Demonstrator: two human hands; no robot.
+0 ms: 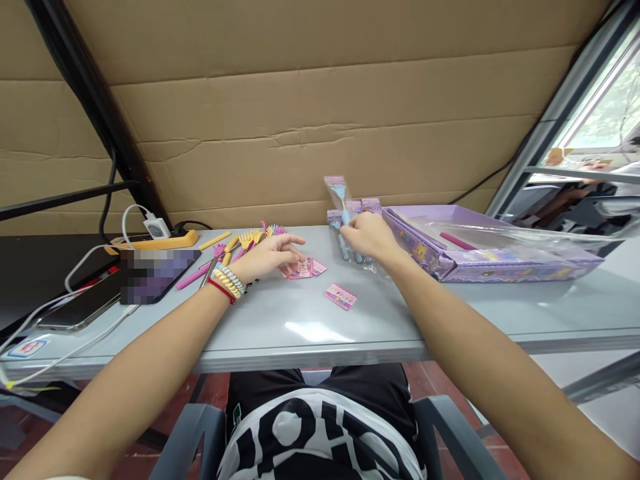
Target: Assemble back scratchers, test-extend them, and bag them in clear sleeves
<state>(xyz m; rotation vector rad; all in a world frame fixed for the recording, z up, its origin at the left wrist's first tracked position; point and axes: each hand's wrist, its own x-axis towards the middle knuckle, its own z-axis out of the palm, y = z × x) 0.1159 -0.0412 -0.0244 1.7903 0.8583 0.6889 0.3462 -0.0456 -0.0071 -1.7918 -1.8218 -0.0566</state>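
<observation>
My right hand (369,235) is closed around a light-blue stick with a hand-shaped end, sealed in a clear bag (339,191) that stands up above my fingers. More bagged light-blue sticks (344,248) with purple tops lie beneath and beside this hand. My left hand (273,257) is open, its fingers stretched over the table beside a small pile of pink printed cards (309,268). One separate pink card (341,297) lies flat between my hands. Left of my left hand, several yellow and pink sticks with hand-shaped ends (245,240) are gathered, partly hidden by the hand.
A purple printed box (505,270), with clear plastic and a pink stick (457,241) in it, stands at the right. Phones (160,273), white cables and a yellow power strip (187,239) occupy the left. Cardboard (320,113) closes off the back of the grey table (280,333).
</observation>
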